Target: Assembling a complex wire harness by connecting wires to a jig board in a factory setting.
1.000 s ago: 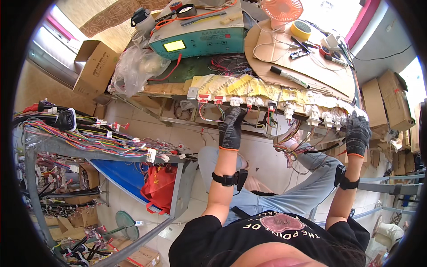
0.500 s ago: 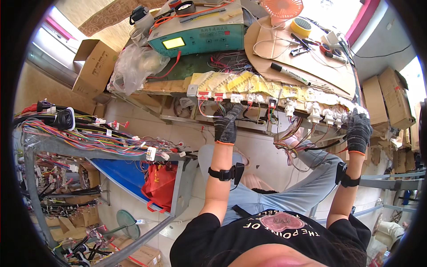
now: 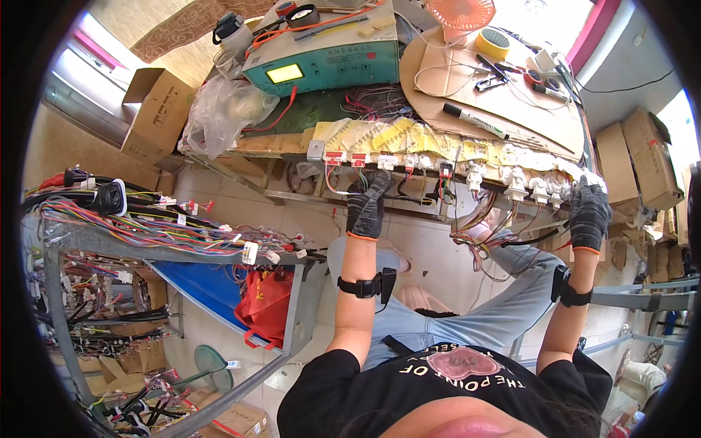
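Note:
My left hand (image 3: 367, 206), in a dark grey knitted glove, is just below the front edge of the bench. Its bent fingers are closed next to a white connector (image 3: 387, 162) and some thin wires; what they grip is hidden. To its left, two red-and-white connectors (image 3: 346, 159) are plugged along the edge. My right hand (image 3: 590, 217), gloved the same way, is at the right end of that row, fingers pressed together against the edge; their tips hide whatever they hold. Between the hands, white connectors (image 3: 515, 184) hang with a wire harness (image 3: 478, 244) below them.
A teal tester (image 3: 325, 66) with a lit yellow screen stands on the bench, beside a plastic bag (image 3: 226, 113). Cardboard (image 3: 438, 95) carries a marker (image 3: 476, 121), pliers (image 3: 491, 71) and an orange fan (image 3: 461, 14). Wire bundles cover a metal rack (image 3: 146, 244) at left.
My left hand has shifted and turned slightly near the white connector, its fingers bunching lower. My right hand stays in nearly the same place.

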Motion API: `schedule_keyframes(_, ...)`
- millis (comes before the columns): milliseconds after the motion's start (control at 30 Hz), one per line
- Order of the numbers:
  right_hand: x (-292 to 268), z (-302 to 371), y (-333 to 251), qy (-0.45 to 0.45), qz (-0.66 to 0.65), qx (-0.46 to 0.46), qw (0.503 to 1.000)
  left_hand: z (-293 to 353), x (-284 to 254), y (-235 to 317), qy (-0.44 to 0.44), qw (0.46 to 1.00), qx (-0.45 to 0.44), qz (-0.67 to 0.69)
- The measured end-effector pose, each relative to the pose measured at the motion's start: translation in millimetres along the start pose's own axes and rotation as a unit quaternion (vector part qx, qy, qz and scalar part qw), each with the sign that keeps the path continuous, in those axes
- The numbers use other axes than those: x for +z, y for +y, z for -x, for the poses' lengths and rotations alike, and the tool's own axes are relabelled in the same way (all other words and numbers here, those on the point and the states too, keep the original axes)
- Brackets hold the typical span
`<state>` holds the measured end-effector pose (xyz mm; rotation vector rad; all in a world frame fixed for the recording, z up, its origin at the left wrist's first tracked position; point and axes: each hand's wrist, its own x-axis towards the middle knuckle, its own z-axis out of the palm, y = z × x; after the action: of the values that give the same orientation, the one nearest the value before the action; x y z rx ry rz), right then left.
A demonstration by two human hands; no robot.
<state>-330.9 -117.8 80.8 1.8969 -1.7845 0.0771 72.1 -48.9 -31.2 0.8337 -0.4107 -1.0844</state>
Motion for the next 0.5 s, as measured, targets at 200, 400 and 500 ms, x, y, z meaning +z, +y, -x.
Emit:
schedule_keyframes(200, -3, -1, -3, -0.012, 0.000, 0.004, 1.000, 6, 3, 8, -0.035, 0.998, -0.015, 0.059)
schedule_keyframes(400, -11, -2, -8, -0.044, -0.010, 0.024, 0.999, -2, -12, 1, -0.033, 0.998, -0.001, -0.048)
schedule_keyframes(500, -6, -2, -6, -0.040, -0.010, 0.026, 0.999, -4, -12, -2, 0.001, 0.992, 0.028, -0.126)
